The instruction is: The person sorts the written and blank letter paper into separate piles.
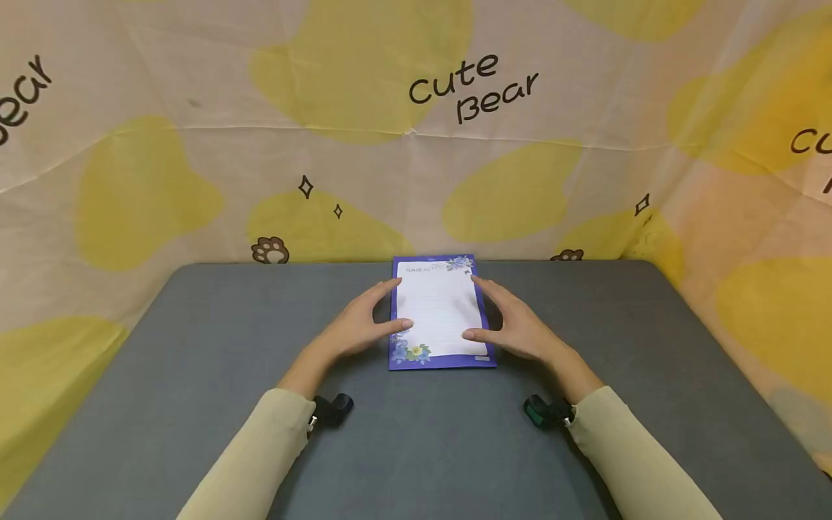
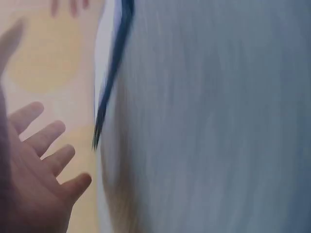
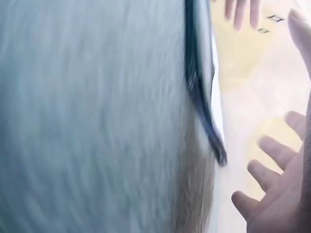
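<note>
A notepad with a purple-blue border, white ruled page and printed flowers lies face up on the grey table, its near edge toward me. My left hand is at its left side, thumb and fingers spread apart, with the tips overlapping the page edge in the head view. Mirroring it, my right hand spreads its fingers at the right side. In the left wrist view the pad's dark edge stands apart from the left fingers. The right wrist view likewise has the edge away from the right fingers.
The grey table extends around the notepad on all sides. A cloth backdrop with yellow patches and "Cute Bear" lettering hangs right behind the table's far edge. Dark wrist cameras sit at the cuffs of the light sleeves.
</note>
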Demonstrator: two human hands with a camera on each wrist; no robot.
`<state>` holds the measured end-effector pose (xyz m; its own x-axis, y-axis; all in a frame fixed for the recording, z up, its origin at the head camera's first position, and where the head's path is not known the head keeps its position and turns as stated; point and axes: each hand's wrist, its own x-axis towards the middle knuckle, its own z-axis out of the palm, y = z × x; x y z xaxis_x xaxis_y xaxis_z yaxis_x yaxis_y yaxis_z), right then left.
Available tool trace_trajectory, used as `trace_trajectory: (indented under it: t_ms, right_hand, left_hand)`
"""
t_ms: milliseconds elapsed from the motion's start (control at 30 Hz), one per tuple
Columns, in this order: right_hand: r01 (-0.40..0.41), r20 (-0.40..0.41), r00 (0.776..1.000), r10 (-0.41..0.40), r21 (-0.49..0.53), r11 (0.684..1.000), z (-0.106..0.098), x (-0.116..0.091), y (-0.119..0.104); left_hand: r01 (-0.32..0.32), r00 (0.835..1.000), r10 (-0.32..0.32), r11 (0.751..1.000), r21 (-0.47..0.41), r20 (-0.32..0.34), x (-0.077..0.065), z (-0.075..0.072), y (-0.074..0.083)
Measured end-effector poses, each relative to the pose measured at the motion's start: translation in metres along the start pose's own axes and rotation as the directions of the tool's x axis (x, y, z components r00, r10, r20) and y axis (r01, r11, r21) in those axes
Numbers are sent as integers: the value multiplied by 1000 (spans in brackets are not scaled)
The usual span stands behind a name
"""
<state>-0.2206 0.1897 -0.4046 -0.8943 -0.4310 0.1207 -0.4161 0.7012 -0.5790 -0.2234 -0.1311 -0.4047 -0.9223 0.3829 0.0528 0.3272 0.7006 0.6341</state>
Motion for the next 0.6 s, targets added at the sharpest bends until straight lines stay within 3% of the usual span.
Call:
trace_trajectory:
  t_ms: [67,167,333,467,600]
  right_hand:
    - [19,2,1000,-19,28,999,3,-2,-3]
    - [64,14,998,-65,32,997,9,-5,-5]
    - [159,92,983,-157,-15,987,19,-9,-4]
    - [209,135,971,-197,-90,974,28,-8,0]
    - [226,125,969,-211,-124,966,32,-9,3]
  left_hand:
    - [-4,1000,2,996,-88,-17,-1,6,5]
    - [-65,998,63,991,-114,-26,-3,17,9]
    - [-165,984,167,986,-39,68,-7,32,8]
    - [-181,973,173,983,38,153,-9,36,3]
    - [-185,973,173,981,66,151,-9,38,0]
